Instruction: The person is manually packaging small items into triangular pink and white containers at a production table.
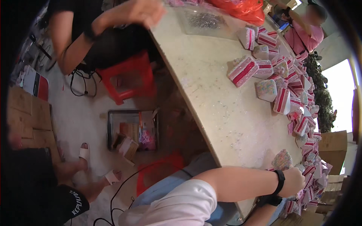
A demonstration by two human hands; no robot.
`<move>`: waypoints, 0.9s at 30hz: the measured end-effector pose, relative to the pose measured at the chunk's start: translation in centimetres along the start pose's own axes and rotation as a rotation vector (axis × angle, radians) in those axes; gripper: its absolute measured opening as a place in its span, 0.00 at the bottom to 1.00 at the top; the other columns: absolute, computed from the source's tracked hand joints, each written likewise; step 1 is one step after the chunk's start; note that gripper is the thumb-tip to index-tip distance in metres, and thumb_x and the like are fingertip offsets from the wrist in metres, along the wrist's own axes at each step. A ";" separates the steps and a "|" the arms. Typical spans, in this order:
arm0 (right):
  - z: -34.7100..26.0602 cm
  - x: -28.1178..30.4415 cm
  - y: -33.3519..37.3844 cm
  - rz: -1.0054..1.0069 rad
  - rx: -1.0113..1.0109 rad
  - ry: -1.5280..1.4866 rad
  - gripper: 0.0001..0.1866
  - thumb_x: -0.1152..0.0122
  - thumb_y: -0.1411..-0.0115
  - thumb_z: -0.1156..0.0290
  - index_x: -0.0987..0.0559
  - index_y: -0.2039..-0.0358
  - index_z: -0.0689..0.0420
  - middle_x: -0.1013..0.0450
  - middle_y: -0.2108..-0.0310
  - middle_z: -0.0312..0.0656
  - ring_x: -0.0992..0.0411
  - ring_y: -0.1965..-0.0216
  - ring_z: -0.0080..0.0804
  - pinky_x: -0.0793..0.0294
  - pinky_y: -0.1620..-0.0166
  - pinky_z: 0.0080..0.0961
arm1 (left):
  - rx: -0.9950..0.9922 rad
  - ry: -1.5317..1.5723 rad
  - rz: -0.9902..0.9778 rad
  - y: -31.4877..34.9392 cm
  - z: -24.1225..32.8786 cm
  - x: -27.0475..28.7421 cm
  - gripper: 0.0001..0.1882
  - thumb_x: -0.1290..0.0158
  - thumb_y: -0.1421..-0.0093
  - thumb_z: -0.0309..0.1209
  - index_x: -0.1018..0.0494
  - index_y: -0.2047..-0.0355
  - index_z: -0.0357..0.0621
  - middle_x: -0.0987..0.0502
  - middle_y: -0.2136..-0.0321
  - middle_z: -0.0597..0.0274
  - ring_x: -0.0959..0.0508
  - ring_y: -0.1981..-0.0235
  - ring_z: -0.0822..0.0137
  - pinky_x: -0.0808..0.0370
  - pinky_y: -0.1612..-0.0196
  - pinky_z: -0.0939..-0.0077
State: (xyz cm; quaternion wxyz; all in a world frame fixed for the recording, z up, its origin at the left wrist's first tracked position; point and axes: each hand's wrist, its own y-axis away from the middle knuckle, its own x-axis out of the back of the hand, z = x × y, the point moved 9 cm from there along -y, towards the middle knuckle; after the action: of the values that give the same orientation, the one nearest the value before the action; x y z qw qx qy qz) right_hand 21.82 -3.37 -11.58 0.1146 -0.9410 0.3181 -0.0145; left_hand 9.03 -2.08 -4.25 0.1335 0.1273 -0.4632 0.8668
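My left hand (293, 182) is at the table's right end, its white-sleeved forearm crossing the lower part of the view and a black band on the wrist. Its fingers are curled closed; whatever they hold is hidden. Under it comes my right forearm (263, 216), also with a dark band at the wrist; the right hand is mostly covered by the left forearm. A sprinkle-covered toy cake slice (282, 160) stands just beyond the left wrist, with what may be a fingertip at its lower left side. Many pink-and-white toy cake slices (281, 101) are heaped along the table's far side.
The pale table (211, 94) is strewn with glitter. A red plastic bag (241, 9) and a clear tray (205, 20) lie at its top end. A co-worker's hand (139, 12) reaches over the corner. Red stools (128, 77), a black bin (109, 130) and cartons (332, 148) stand around.
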 end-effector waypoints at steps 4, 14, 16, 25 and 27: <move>0.5 3.4 -1.1 -0.107 0.092 0.283 0.13 0.53 0.37 0.65 0.31 0.56 0.60 0.30 0.60 0.36 0.32 0.57 0.24 0.33 0.58 0.24 | 0.047 0.027 -0.084 -0.9 -1.8 -0.6 0.07 0.49 0.54 0.33 0.26 0.80 0.44 0.25 0.77 0.57 0.23 0.73 0.58 0.27 0.68 0.66; 0.2 6.3 6.8 -0.086 -0.057 0.688 0.15 0.52 0.37 0.63 0.31 0.54 0.58 0.30 0.59 0.36 0.31 0.58 0.23 0.32 0.58 0.24 | -0.067 0.115 -0.252 -0.9 -1.3 1.0 0.11 0.46 0.57 0.32 0.23 0.73 0.42 0.22 0.71 0.52 0.21 0.67 0.58 0.26 0.66 0.66; 1.1 5.3 7.6 -0.204 -0.145 0.718 0.17 0.53 0.37 0.64 0.32 0.51 0.59 0.30 0.58 0.37 0.31 0.58 0.24 0.32 0.57 0.23 | -0.073 0.115 -0.276 -0.9 -1.3 1.1 0.10 0.46 0.57 0.32 0.22 0.73 0.42 0.21 0.72 0.52 0.20 0.67 0.59 0.26 0.66 0.66; 2.3 1.1 8.6 -0.200 -0.267 0.600 0.17 0.53 0.36 0.65 0.32 0.52 0.63 0.30 0.58 0.40 0.31 0.59 0.26 0.31 0.57 0.22 | -0.065 0.108 -0.281 -1.1 -1.4 1.4 0.10 0.46 0.56 0.33 0.22 0.74 0.43 0.21 0.73 0.55 0.21 0.68 0.59 0.27 0.66 0.66; 2.0 0.3 8.6 -0.194 -0.220 0.551 0.15 0.52 0.37 0.67 0.31 0.54 0.63 0.29 0.59 0.40 0.29 0.60 0.27 0.29 0.60 0.21 | -0.086 0.107 -0.316 -1.0 -0.9 0.9 0.10 0.46 0.56 0.33 0.23 0.74 0.43 0.22 0.73 0.55 0.21 0.68 0.59 0.27 0.65 0.67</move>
State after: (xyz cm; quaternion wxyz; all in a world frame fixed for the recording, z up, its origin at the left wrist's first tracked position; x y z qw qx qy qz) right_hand 17.15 -9.81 -15.50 -0.0805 -0.9343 0.2457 -0.2455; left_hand 8.41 -0.64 -3.63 0.2981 0.1464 -0.4662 0.8200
